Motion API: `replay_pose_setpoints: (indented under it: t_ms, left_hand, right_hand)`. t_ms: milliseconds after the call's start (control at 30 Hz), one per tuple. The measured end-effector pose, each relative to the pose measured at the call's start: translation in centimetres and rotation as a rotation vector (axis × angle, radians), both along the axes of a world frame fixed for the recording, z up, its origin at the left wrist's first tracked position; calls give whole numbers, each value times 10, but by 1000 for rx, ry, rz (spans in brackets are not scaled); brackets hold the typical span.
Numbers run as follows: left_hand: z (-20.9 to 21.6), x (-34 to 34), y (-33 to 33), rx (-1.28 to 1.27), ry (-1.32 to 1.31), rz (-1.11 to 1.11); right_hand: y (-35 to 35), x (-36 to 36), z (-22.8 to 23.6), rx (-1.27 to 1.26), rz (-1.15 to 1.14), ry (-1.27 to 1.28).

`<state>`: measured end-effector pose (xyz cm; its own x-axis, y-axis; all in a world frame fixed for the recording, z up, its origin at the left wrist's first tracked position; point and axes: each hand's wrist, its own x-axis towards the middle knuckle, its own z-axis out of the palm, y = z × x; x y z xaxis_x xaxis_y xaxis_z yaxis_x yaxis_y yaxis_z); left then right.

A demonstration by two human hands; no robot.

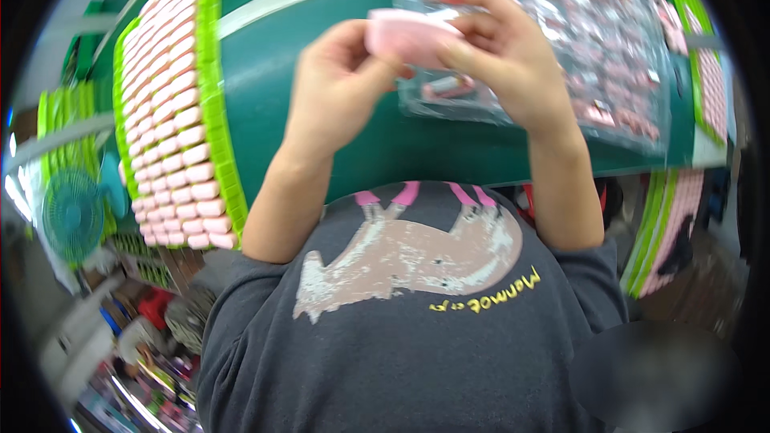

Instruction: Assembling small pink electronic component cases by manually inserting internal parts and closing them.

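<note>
Above the green table, both my hands hold a smooth pale pink plastic piece [409, 34], oblong and slightly blurred. My left hand [333, 84] closes its thumb and fingers on the piece's left end. At the other end, my right hand [513, 56] grips it between thumb and bent fingers, with the index finger stretched out above. The far side of the piece is hidden. Under and beyond my right hand lies a clear plastic tray [613, 60] with many small pink and shiny parts in its pockets.
To the left a bright green tray [215, 104] carries rows of similar pink pieces. Green trays with pink pieces also stand at the right, one tray [654, 228] below the table's edge. A teal fan [74, 212] stands at the far left. The green table [261, 56] has a pale strip.
</note>
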<state>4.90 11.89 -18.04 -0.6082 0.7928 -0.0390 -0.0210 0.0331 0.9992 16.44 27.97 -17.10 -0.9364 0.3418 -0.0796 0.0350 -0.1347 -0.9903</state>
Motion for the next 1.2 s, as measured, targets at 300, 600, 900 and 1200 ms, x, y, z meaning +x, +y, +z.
replay_pose_setpoints:
  t_ms: [300,600,900,1200]
  left_hand:
    - [14,-23,-80,-193,735,-240]
    - [21,-237,-383,-1107,1131,662]
    - [-72,-282,-455,-829,414,519]
    - [-80,-312,-494,-1174,813,562]
  right_hand:
    - [-40,5,30,649,121,-24]
    - [-26,10,28,590,85,-76]
    - [-6,12,16,686,55,-79]
    - [98,-9,30,993,-306,-155]
